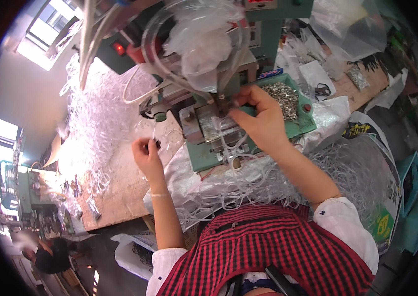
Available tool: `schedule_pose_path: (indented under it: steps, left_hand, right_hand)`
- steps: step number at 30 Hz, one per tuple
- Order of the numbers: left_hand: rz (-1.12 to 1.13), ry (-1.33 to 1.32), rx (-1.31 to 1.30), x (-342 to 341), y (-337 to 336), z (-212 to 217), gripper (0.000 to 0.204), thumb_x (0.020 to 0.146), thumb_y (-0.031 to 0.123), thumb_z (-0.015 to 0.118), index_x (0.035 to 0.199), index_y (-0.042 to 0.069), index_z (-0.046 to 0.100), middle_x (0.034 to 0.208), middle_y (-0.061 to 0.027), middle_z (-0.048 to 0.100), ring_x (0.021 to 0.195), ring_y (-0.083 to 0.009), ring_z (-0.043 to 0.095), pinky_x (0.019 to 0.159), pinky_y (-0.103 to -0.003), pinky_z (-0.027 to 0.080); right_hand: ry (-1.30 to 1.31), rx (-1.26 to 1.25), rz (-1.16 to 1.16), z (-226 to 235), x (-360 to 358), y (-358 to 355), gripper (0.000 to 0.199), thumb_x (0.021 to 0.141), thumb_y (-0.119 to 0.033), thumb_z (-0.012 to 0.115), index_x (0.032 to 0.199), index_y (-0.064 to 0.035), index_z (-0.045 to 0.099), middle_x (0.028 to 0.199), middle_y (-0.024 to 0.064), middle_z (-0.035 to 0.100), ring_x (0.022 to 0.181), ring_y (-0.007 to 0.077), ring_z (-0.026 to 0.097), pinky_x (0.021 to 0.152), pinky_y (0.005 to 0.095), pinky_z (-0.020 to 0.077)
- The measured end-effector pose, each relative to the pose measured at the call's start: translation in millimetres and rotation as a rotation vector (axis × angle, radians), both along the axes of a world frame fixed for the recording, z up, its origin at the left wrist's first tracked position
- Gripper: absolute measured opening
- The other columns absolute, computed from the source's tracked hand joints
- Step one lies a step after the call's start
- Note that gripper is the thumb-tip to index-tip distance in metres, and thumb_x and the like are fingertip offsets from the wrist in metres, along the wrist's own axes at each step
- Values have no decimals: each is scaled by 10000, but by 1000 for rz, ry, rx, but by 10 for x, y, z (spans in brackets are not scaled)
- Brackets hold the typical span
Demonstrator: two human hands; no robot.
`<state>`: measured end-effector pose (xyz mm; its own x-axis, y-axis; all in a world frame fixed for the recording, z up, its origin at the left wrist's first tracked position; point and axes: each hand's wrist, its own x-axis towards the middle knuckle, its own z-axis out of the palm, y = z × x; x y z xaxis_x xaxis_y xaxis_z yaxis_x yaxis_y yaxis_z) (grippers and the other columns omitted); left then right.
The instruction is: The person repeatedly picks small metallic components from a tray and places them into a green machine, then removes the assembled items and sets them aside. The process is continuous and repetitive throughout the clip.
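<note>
My right hand [263,118] reaches in at the front of a green bench press [204,130]. Its thumb and forefinger are closed beside the press's tool [222,104]; what lies between them is too small to make out. A clear plastic strap [226,140] hangs in a loop from the press's metal plate, just below that hand. To the left of the press, my left hand [145,157] is raised over the bench with curled fingers. A small dark thing [158,144] shows at its fingertips, next to thin clear strands; its kind is unclear.
A big heap of clear plastic straps [102,118] covers the bench at left. More straps [352,167] fill a sack at right. Beside the press, a green tray [300,121] holds small metal parts [282,98]. Black scissors [322,90] lie beyond. A person [51,254] sits far left.
</note>
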<state>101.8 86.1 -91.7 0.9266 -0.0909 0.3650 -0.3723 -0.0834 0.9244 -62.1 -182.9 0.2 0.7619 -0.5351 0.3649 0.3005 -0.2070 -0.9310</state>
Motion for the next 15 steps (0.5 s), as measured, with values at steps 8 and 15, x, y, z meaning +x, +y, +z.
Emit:
schedule_pose_path:
  steps: [8,15]
  left_hand:
    - [-326,-250,-515,-649,-494,1226,133,1008,-21,560,1141,-14,568,1068,-153,673,965,-231,698,858,-405,604]
    - [-384,-379,-519,-584,-718,1539,193,957,-80,584,1145,-39,565,1107,-191,666,1004,-277,700,831,-424,639]
  right_hand:
    - [-27,320,66,-13,51,57,466,812,-27,774,1254,-21,625,877,-2,670,841,62,601,787,229,484]
    - [-15,366,118,117,82,216,519,824,106,714,1307,21,547,1052,81,693,964,124,661,903,274,530]
